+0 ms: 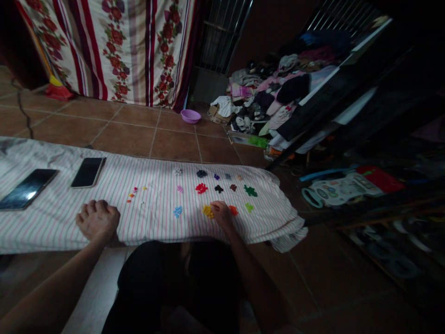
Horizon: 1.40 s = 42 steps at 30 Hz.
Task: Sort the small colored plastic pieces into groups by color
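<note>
My left hand [98, 219] lies palm down on the striped cloth [153, 225], fingers lying loosely, with nothing seen in it. My right hand [222, 213] is over the edge of a pile of small yellow pieces [207, 212], fingertips pinched together; whatever is between them is too small to make out. An orange pile [233, 210] is partly behind that hand. Around it lie a light blue pile [178, 212], a red pile [201, 188], a black pile [219, 189], a lime green pile [249, 207] and a dark green pile [250, 190]. Several loose mixed pieces [131, 195] lie nearer my left hand.
Two phones, a larger one [28, 189] and a smaller one [88, 172], lie at the cloth's left. Beyond are a tiled floor, a purple basin [190, 116], a floral curtain [118, 51] and a heap of clothes [274, 93]. A dark slanted frame stands at the right.
</note>
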Available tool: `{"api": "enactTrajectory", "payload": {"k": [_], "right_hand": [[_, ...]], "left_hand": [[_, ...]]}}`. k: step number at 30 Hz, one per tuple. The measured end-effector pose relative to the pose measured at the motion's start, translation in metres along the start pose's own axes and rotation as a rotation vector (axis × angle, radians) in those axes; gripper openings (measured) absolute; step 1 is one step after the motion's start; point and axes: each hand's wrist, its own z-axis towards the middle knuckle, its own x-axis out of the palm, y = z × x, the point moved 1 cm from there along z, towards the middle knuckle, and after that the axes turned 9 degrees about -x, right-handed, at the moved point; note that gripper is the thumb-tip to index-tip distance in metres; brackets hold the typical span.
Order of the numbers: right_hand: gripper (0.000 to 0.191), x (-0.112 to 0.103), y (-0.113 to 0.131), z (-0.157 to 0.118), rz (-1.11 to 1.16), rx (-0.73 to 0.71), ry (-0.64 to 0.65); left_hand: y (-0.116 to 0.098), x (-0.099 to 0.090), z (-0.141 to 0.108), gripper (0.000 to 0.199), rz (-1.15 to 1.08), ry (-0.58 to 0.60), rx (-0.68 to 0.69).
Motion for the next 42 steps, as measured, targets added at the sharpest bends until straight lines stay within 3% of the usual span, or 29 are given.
{"api": "enactTrajectory", "payload": {"k": [20,29,42], "right_hand": [[0.027,-0.002,0.000,0.001,0.006,-0.071,0.032],[0.031,0.001,-0.010,0.006,0.006,-0.056,0.038],[0.032,0.004,-0.018,0.016,-0.116,-0.083,0.082]], "left_hand": [[0.001,0.002,0.000,0.034,0.015,0.011,-0.015],[0.007,0.013,0.005,0.037,0.051,-0.004,0.000],[0.009,0.016,0.006,0.036,0.057,-0.013,-0.003]]}}
